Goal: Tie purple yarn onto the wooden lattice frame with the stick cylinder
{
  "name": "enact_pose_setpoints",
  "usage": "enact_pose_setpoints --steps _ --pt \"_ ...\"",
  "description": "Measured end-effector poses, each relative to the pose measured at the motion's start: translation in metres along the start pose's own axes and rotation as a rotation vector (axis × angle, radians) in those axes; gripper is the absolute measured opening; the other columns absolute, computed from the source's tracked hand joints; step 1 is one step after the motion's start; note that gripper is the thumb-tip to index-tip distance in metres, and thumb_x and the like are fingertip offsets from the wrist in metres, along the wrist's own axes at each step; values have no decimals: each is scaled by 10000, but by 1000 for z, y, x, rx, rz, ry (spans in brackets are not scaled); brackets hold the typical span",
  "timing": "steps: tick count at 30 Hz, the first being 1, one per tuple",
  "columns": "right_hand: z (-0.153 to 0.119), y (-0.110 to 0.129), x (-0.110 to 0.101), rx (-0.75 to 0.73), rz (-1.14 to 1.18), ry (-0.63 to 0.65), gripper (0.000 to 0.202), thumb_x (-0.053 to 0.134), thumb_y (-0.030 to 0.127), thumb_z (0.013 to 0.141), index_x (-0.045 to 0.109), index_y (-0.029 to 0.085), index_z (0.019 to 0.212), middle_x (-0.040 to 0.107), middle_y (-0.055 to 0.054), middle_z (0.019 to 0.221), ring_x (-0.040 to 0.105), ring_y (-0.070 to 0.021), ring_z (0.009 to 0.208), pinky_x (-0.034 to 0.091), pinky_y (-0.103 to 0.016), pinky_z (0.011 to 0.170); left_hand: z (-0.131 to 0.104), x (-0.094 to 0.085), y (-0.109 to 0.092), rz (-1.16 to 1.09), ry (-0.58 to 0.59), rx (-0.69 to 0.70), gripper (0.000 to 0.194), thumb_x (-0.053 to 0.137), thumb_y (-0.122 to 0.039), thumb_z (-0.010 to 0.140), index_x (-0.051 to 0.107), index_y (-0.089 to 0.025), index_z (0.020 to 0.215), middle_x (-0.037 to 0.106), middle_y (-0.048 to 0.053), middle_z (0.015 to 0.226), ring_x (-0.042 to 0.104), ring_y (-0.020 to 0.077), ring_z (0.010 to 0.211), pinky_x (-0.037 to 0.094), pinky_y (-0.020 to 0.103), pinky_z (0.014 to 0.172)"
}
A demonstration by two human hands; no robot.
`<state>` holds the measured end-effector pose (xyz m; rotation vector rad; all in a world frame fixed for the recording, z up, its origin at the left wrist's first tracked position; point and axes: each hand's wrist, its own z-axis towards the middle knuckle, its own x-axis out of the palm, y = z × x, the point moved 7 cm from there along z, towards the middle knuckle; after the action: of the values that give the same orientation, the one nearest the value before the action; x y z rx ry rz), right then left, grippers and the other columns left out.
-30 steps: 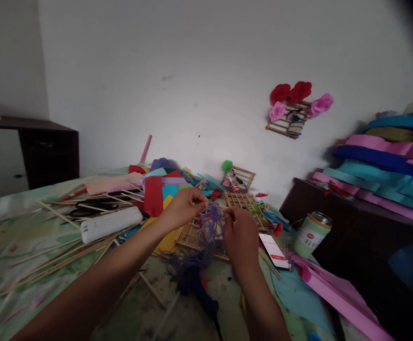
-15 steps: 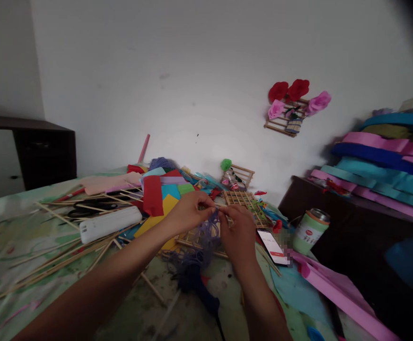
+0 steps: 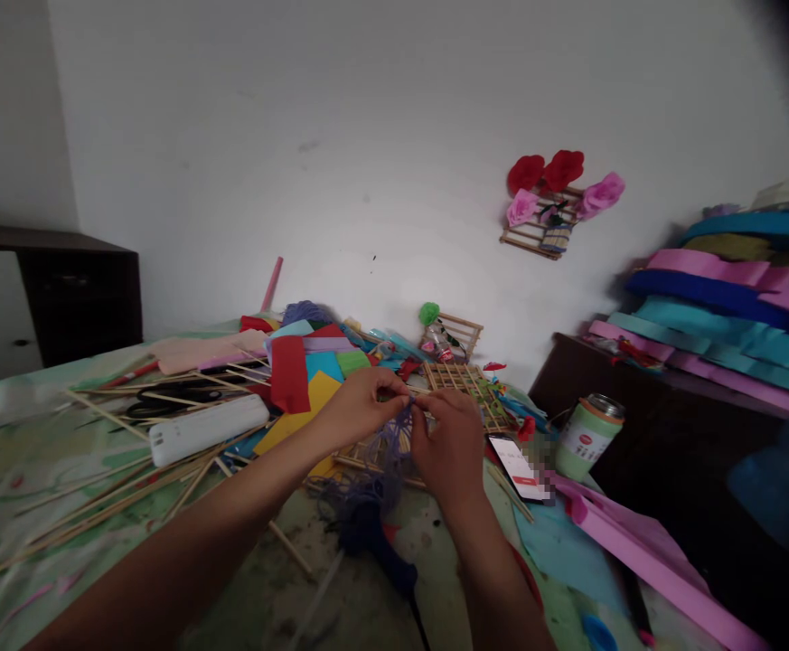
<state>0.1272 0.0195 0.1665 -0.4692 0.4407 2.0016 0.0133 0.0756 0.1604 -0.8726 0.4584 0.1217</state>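
My left hand [image 3: 361,405] and my right hand [image 3: 449,443] meet fingertip to fingertip over the middle of the table, both pinching a thin purple string [image 3: 389,448]. Its loose strands hang from the fingers into a tangle below. A short pale stick-like piece seems to lie at the fingertips, but it is too small to make out. Just beneath the tangle rests a blue glue gun [image 3: 381,553] with its cord running toward me. Behind my hands is a lattice of thin wooden sticks [image 3: 446,378], partly hidden by my right hand.
Wooden sticks [image 3: 106,517], scissors [image 3: 173,396] and a white power strip-like block [image 3: 210,429] lie left. Coloured paper [image 3: 289,375] is heaped behind. A phone [image 3: 520,468], green jar [image 3: 589,436] and pink paper roll [image 3: 658,565] stand or lie right.
My hands stay together on the string, with only slight finger movement at the pinch. The whole view has shifted slightly.
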Motion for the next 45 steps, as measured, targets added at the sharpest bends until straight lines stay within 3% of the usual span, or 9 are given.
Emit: enact_pose_setpoints --steps 5,13,19,25,32,40,45 --pt "0 2 -1 -6 -81 1 157 530 139 773 680 168 807 639 -73 800 536 -226 832 375 -366 800 -1 5 1 -2 3 -16 125 593 -225 751 657 -140 818 652 51 824 592 172 773 456 277 695" --pt "-1 3 -3 -19 -117 -27 145 523 145 768 647 175 699 620 -63 726 533 -211 779 372 -358 781 2 -1 6 224 -79 90 89 546 -160 767 635 -160 758 635 32 776 563 172 757 403 271 676" --pt "0 -9 -5 101 58 -46 116 532 158 739 626 179 675 620 -49 719 551 -197 764 393 -343 768 7 -4 22 -32 -53 -24 103 540 -211 761 612 -140 735 589 6 662 534 138 623 397 233 578" --pt "1 -13 -2 130 153 -12 123 555 255 774 635 173 819 628 -57 818 553 -212 835 405 -350 771 6 3 18 -118 -3 -48 120 556 -236 744 618 -135 725 593 8 661 533 141 630 409 236 586" --pt "1 -11 6 135 129 68 137 532 161 767 669 170 760 642 -56 768 563 -193 781 408 -320 747 1 4 5 -63 30 -36 105 560 -220 737 621 -139 710 589 11 690 510 138 661 382 229 594" --pt "1 -13 2 163 55 23 80 538 129 702 602 166 670 602 -32 675 538 -180 706 382 -304 691 7 2 18 -16 3 -24 101 530 -196 752 599 -135 711 579 4 664 520 136 644 383 231 595" --pt "1 -12 6 158 78 69 104 532 160 739 623 172 692 612 -41 710 540 -186 729 382 -306 694 5 6 16 -38 42 -21 93 534 -202 759 590 -142 716 566 -4 670 499 128 633 373 226 583"
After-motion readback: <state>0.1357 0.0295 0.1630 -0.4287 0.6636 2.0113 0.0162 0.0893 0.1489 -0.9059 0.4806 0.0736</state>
